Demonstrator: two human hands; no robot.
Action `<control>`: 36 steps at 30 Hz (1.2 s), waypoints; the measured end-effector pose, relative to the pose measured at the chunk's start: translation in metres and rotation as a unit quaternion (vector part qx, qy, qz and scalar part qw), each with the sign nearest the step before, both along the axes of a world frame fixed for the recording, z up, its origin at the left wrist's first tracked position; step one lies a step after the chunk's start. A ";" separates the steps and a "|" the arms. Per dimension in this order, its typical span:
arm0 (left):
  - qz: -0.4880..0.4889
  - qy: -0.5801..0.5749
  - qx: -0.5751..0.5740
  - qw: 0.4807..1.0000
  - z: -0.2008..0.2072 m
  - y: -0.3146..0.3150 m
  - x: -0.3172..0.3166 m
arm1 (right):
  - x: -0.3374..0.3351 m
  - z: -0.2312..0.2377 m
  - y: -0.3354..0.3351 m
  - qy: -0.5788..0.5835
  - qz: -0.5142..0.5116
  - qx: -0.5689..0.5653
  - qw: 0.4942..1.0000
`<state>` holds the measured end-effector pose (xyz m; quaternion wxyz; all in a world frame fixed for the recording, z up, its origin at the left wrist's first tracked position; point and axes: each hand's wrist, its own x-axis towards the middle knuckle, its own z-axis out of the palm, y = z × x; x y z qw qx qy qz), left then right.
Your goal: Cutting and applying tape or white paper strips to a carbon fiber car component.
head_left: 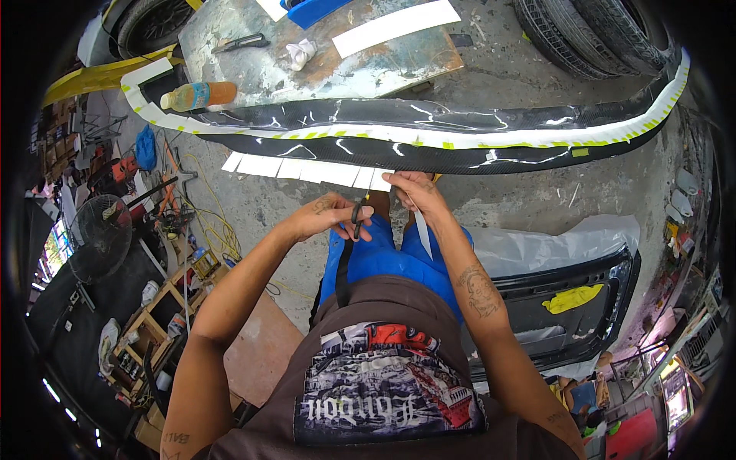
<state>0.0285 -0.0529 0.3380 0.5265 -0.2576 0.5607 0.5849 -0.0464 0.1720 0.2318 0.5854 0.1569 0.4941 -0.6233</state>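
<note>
My left hand [326, 216] is closed on black-handled scissors [357, 221], their blades up against the lower edge of a white paper strip [290, 168]. Several slits divide that edge into tabs. The strip's right end is pinched in my right hand [420, 192], and a narrow white piece [424, 236] hangs down below the same hand. Just beyond the strip lies a long, glossy dark car body part [460, 157] with a woven pattern. White paper [429, 138] runs along it, fixed by many yellow-green tape bits.
A paint-stained board [268, 73] beyond holds a bottle of orange liquid [201, 95], a utility knife [241, 42], crumpled white paper [300, 54] and a curved white sheet [396, 27]. Tyres [583, 34] lie far right; a dark panel [567, 303] with a yellow cloth [572, 299] is nearer. A fan [98, 238] stands left.
</note>
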 end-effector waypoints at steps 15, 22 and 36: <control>0.016 0.010 0.037 0.999 0.008 -0.002 -0.011 | 0.002 -0.002 -0.002 -0.006 -0.018 -0.009 1.000; 0.033 -0.023 0.035 0.999 0.002 -0.006 -0.020 | 0.002 0.002 -0.005 0.008 -0.021 -0.007 1.000; 0.037 -0.034 0.051 0.997 -0.002 -0.007 -0.022 | 0.004 0.000 -0.005 0.010 -0.037 -0.001 0.999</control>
